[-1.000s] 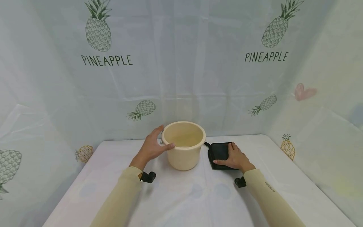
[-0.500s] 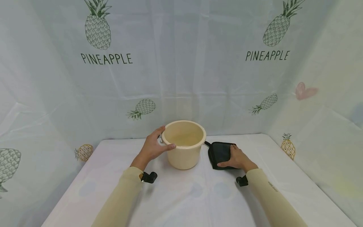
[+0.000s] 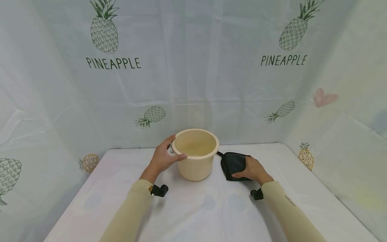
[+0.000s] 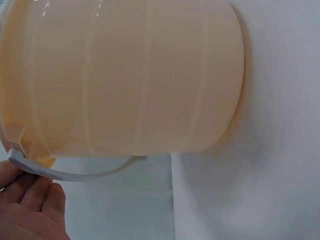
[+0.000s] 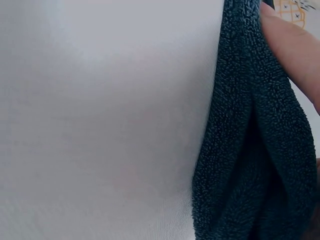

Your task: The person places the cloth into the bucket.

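Observation:
A cream plastic bucket [image 3: 197, 168] stands upright on the table. My left hand [image 3: 161, 158] holds it by the left side of its rim, thumb at the front and fingers towards the back. In the left wrist view, the fingers [image 4: 37, 195] lie at the bucket's pale handle [image 4: 75, 176], just under the rim. To the right of the bucket lies a dark folded towel [image 3: 234, 164], terry-textured in the right wrist view, with a short loop [image 3: 220, 153] pointing at the bucket. My right hand [image 3: 255, 169] grips its right side between thumb and fingers; some fingers are hidden.
A white cloth covers the table [image 3: 196, 215]. Behind the bucket hangs a pale curtain [image 3: 199, 84] printed with pineapples, and similar sheeting encloses both sides. The table's far edge runs close behind the bucket and towel.
My right hand has shifted slightly right over the towel and its fingers have closed in, so the towel's right side is bunched up. The left hand and bucket have hardly moved.

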